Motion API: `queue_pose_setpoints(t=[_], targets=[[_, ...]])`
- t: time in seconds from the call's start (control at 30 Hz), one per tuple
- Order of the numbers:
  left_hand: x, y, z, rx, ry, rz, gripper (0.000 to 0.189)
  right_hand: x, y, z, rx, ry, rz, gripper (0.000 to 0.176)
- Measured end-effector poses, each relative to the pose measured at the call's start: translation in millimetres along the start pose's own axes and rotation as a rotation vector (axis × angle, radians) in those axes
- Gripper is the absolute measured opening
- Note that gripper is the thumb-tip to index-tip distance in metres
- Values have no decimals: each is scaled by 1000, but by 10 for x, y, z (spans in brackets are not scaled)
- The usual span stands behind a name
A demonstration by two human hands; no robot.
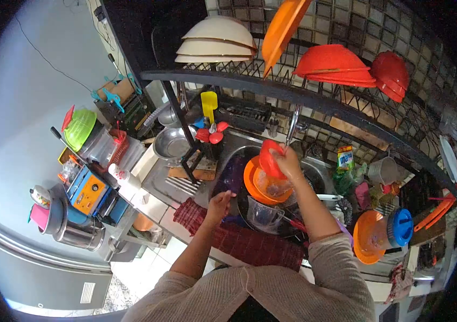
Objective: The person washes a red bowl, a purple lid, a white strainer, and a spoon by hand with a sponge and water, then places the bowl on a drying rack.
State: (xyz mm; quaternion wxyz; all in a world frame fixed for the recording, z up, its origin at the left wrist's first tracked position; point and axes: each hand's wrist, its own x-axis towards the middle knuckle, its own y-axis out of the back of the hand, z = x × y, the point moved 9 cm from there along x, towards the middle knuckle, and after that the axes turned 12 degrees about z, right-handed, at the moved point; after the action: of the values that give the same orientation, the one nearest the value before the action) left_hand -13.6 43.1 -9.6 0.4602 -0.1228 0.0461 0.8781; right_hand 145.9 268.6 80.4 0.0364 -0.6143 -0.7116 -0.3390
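My right hand (287, 162) grips a red bowl (271, 159), tilted just below the faucet (293, 124). Beneath it, orange bowls (255, 185) sit in the sink (247, 145) with a clear plastic container (262, 214) in front of them. My left hand (220, 206) hovers over the sink's front left edge, its fingers curled together; whether anything is between them is too small to tell. A dark red cloth (255, 246) lies along the counter's front edge, below both hands.
Overhead, a black dish rack (314, 102) carries white bowls (218, 40), an orange plate (282, 32) and red bowls (333, 64). A metal bowl (173, 143) stands left of the sink. To the right are an orange plate (367, 236) and a blue-lidded container (400, 228).
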Motion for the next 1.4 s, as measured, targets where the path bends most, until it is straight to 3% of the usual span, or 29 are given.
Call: queue_pose_setpoints(t=[0.03,0.13,0.17,0.2,0.27,0.3,0.37,0.43,0.57,0.6,0.67,0.73,0.8,0.83,0.93,0.97,1.03,1.13,1.17,1.27,1.33,1.4], targets=[[-1,20,-17,23,44,48,35,-41,62,77,296,-184,78,26],[72,-26,-83,24,92,88,40,-253,180,-154,355,-91,98,23],[126,-84,-88,-1,83,81,44,-326,199,-289,200,41,68,22],[193,-155,-103,1,89,81,44,-419,234,-326,199,35,65,22],[328,-381,-120,41,148,58,57,-656,266,-757,-101,403,18,16],[391,-550,-114,41,202,1,59,-709,176,-684,-241,489,-21,12],[495,-906,-36,41,245,-66,65,-790,339,-754,-280,575,53,12],[519,-1373,37,-158,347,-191,70,-881,539,-881,-318,684,161,14],[547,-2059,434,-249,191,-418,67,-869,656,-355,-341,509,177,18],[647,-2180,409,-253,191,-426,67,-847,738,-231,-288,401,202,12],[770,-2315,517,-34,-61,-375,59,-804,865,-179,-241,294,230,10],[793,-2360,496,39,-152,-338,54,-788,1109,-92,-30,76,429,21],[803,-2309,484,18,-217,-301,43,-762,1161,-115,104,-38,446,24],[763,-2140,484,-140,-143,-154,30,-728,1106,-3,55,-37,441,22],[895,-1669,314,-267,-106,-49,24,-664,935,-29,-19,-11,436,19],[885,-1561,358,-266,-108,-45,24,-656,844,-223,-64,136,415,19],[884,-1173,494,-31,-212,160,32,-672,706,-688,-111,382,361,18],[970,-730,460,130,-238,185,43,-619,456,-766,-241,406,259,18],[889,-587,538,177,-359,240,49,-629,387,-751,-237,416,254,18],[683,-272,594,156,-520,294,50,-704,230,-594,-164,374,278,18],[658,-85,459,180,-435,260,49,-720,279,-199,62,-5,392,16],[463,-28,476,232,-383,188,48,-664,218,52,104,13,462,15]])
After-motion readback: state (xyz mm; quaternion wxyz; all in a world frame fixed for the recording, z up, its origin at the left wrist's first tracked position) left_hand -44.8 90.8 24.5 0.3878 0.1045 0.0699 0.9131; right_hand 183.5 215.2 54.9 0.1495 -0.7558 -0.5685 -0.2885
